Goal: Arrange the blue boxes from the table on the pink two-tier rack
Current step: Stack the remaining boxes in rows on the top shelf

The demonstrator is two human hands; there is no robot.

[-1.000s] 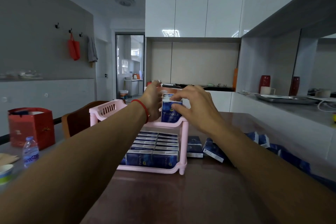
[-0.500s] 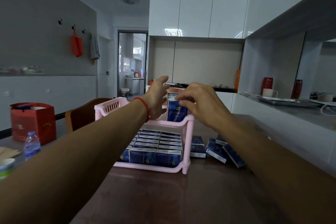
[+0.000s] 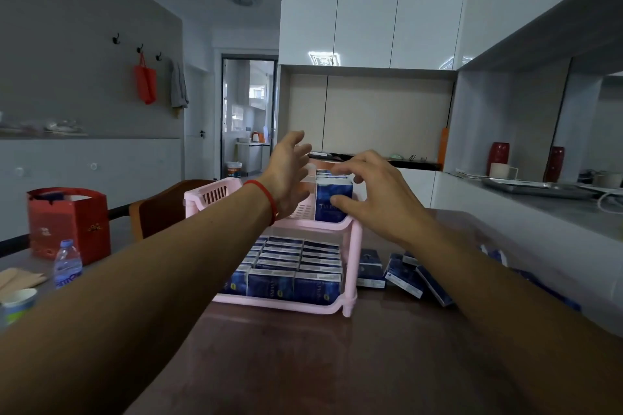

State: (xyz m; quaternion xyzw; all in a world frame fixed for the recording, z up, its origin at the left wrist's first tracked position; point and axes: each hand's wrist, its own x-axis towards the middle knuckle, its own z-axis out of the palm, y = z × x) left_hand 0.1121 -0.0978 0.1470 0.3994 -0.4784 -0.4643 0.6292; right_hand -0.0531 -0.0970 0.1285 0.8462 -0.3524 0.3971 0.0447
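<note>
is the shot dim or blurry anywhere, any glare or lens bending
Head view: dim and bluish overall; bright glare patches on the glossy white cabinets; wide-angle bending tilts the walls and stretches the forearms at the edges; left hand fingertips slightly motion-blurred; blue boxes on the table look soft.
</note>
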